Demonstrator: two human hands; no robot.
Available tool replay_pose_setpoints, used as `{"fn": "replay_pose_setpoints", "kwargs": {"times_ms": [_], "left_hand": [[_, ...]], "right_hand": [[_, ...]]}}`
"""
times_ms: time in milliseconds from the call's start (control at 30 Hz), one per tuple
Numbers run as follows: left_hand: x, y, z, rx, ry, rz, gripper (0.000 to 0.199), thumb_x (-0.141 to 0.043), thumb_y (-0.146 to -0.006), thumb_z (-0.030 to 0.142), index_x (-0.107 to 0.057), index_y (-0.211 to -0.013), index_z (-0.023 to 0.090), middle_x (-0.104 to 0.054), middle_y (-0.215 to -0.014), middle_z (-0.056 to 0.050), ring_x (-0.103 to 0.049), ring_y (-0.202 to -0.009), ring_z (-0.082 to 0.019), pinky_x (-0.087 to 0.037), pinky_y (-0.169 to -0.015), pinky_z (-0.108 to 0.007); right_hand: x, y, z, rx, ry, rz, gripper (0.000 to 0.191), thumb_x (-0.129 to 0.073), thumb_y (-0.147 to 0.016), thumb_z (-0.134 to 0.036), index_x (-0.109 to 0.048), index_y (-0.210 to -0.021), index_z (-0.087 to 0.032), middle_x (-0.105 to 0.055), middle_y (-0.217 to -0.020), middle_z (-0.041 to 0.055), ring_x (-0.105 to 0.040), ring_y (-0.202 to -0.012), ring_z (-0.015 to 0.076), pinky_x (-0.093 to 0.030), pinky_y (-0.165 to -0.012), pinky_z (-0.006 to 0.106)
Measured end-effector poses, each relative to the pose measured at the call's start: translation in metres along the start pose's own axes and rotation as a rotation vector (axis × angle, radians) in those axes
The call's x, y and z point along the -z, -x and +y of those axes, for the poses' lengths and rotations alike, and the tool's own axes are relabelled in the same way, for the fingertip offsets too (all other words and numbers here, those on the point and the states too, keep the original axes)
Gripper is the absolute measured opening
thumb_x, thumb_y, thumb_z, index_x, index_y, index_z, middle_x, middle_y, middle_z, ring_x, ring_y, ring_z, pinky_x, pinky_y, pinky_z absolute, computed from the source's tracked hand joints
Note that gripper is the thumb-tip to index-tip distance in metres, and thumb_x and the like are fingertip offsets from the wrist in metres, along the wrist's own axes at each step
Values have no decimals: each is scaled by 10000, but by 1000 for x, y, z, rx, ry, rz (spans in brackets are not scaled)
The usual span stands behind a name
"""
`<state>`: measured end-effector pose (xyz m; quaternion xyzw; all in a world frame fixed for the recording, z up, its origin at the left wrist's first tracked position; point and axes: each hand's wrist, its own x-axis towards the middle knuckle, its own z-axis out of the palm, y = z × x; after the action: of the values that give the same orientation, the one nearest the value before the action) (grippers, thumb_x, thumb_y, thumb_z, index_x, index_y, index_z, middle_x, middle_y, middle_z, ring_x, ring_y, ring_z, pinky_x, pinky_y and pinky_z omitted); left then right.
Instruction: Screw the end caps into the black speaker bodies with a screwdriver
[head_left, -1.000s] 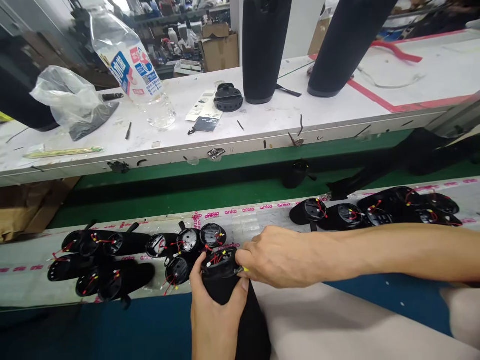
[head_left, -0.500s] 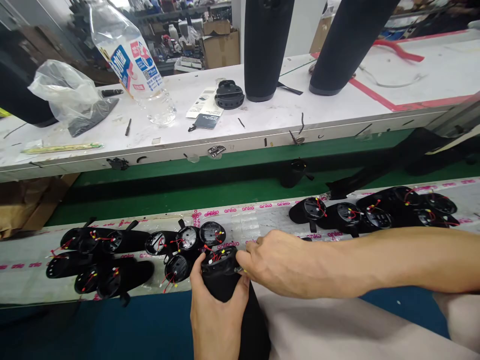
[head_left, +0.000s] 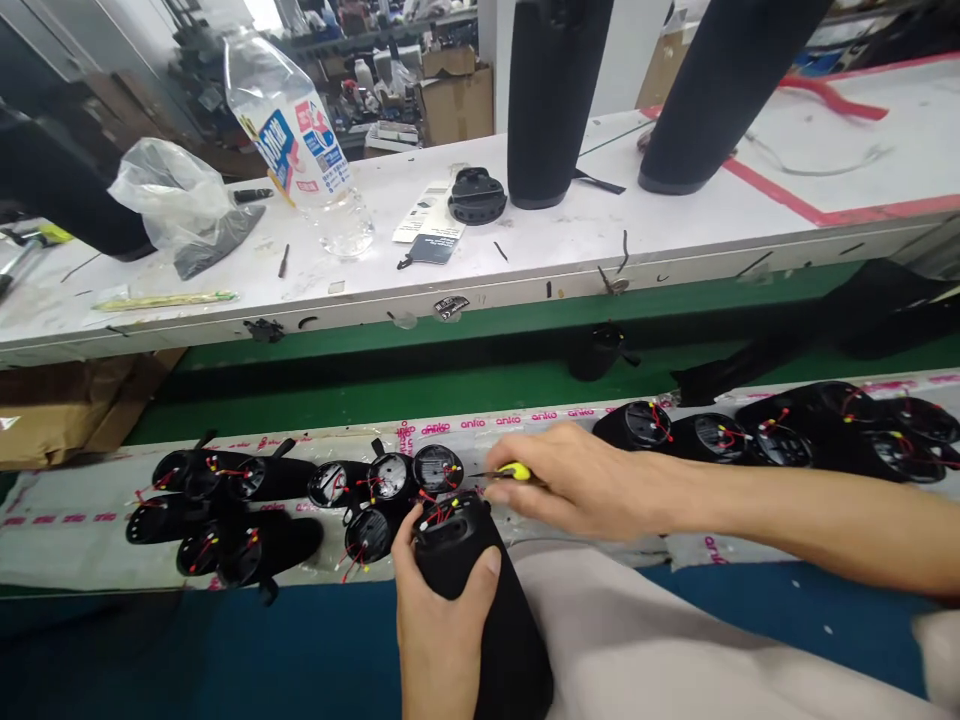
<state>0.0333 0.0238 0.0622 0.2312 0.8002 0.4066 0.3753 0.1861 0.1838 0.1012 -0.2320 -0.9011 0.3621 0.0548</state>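
Observation:
My left hand (head_left: 446,620) is wrapped round a black fabric-covered cylindrical speaker (head_left: 491,590), tilted with its open end up and away from me. Red wires with small white and yellow connectors (head_left: 439,512) stick out of that end. In my right hand (head_left: 574,480) is a small screwdriver (head_left: 517,470) with a yellow and black handle; its thin shaft points left, above the speaker's rim and apart from it. Just beyond the left hand lie similar open-ended speakers (head_left: 367,535) with red wires.
More wired black cylinders lie in groups on the left (head_left: 270,550) and right (head_left: 720,437) of the plastic-covered surface (head_left: 45,555). Behind is a white bench (head_left: 525,240) bearing a plastic bottle (head_left: 300,150), a clear bag (head_left: 169,190), a black cap (head_left: 477,195) and tall black cylinders (head_left: 559,100).
My right hand has lifted away from the speaker's rim, and the screwdriver now shows clear of it. The left hand keeps its hold. The whole view has shifted slightly.

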Motion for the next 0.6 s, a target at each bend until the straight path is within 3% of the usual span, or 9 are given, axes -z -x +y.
{"fn": "replay_pose_setpoints", "kwargs": {"times_ms": [133,233,333,433,500,600], "left_hand": [[-4,-3,-2,-7,11,-7,871,-779,-815,537,-491,-1574,224,-634,-1573,-214,-588,-1478,-455,-430,-1220,-640],[-3,-9,-10,-16,56,-50,929,-783,-822,545,-451,-1621,206,-624,-1595,-221,-584,-1489,-451,-381,-1270,-651],[4,-19,-26,-22,283,-199,980,-760,-829,660,-467,-1653,219,-651,-1600,-193,-545,-1537,-453,-314,-1328,-635],[11,-29,-44,-6,556,-382,1040,-867,-703,738,-617,-1573,227,-739,-1499,-174,-586,-1497,-469,-382,-1309,-583],[13,-31,-55,117,698,-490,1020,-897,-649,780,-705,-1493,241,-801,-1379,-166,-661,-1413,-470,-449,-1265,-582],[11,-25,-68,392,796,-571,854,-805,-756,818,-781,-1392,249,-844,-1251,-178,-781,-1224,-446,-575,-1130,-593]], "right_hand": [[-6,-6,10,-54,-137,-108,454,-654,-1108,-498,-651,-1432,-180,-557,-675,-73,-516,-602,156,-344,-608,267],[-15,-8,20,-31,-186,-146,423,-644,-1098,-556,-722,-1290,-187,-623,-787,-22,-535,-662,157,-359,-627,269],[-24,-8,32,-10,-317,-143,463,-643,-1073,-628,-721,-1174,-183,-631,-820,-16,-541,-693,154,-377,-639,268],[-30,-10,44,-2,-515,-147,504,-715,-1004,-676,-703,-1091,-180,-623,-826,-29,-535,-710,143,-397,-637,256],[-31,-11,48,4,-623,-170,499,-751,-974,-669,-690,-1058,-180,-634,-853,-23,-553,-747,150,-427,-656,256],[-26,-5,42,-26,-574,-176,464,-704,-1033,-608,-668,-1203,-177,-701,-931,15,-623,-823,186,-480,-726,289]]}}
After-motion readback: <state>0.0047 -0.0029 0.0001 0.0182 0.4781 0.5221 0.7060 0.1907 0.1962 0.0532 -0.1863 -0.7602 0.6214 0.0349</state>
